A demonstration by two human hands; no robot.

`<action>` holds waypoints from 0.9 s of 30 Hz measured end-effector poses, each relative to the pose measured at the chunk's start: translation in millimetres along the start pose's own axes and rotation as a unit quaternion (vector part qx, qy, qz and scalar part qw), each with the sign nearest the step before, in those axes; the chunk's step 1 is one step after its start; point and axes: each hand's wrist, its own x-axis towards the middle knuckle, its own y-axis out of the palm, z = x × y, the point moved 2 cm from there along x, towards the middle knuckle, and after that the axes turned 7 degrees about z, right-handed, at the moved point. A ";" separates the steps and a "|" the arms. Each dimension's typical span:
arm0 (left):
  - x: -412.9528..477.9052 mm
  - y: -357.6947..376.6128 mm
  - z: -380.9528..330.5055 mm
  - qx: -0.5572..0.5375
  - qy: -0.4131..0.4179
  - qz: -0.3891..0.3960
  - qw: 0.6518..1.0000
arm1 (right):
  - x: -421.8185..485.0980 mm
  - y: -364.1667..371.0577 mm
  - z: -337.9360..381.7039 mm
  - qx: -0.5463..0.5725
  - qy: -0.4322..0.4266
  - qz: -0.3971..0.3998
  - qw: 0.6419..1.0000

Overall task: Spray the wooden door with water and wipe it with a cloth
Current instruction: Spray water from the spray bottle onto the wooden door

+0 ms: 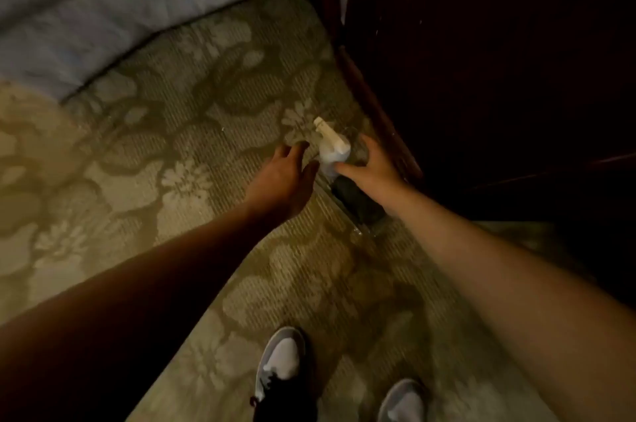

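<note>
My right hand (373, 167) wraps the spray bottle (332, 148) below its white trigger. My left hand (285, 177) hovers, fingers spread, just left of the bottle; the dark wooden door (481, 77) stands just right of it.

Bare forearms (155, 266), grey-and-white sneakers (280, 363), dark laces (272, 383)
</note>
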 end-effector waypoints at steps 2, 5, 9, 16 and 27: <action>22.3 19.7 12.9 -0.005 -0.002 -0.001 1.000 | 22.1 16.4 -10.2 0.010 -0.031 0.018 0.999; 43.9 37.6 31.4 0.014 -0.009 0.015 1.000 | 45.1 34.8 -17.4 0.046 -0.074 -0.035 0.996; 54.3 30.9 38.8 0.037 0.017 0.028 0.999 | 56.0 39.7 -13.0 0.037 -0.101 -0.095 0.990; 36.4 -39.8 13.0 0.043 0.084 0.045 0.995 | -19.0 9.4 38.7 0.066 -0.156 -0.122 0.978; -168.9 -283.9 -175.3 -0.112 0.247 -0.033 0.962 | -340.8 -79.9 318.1 0.123 -0.319 -0.166 0.925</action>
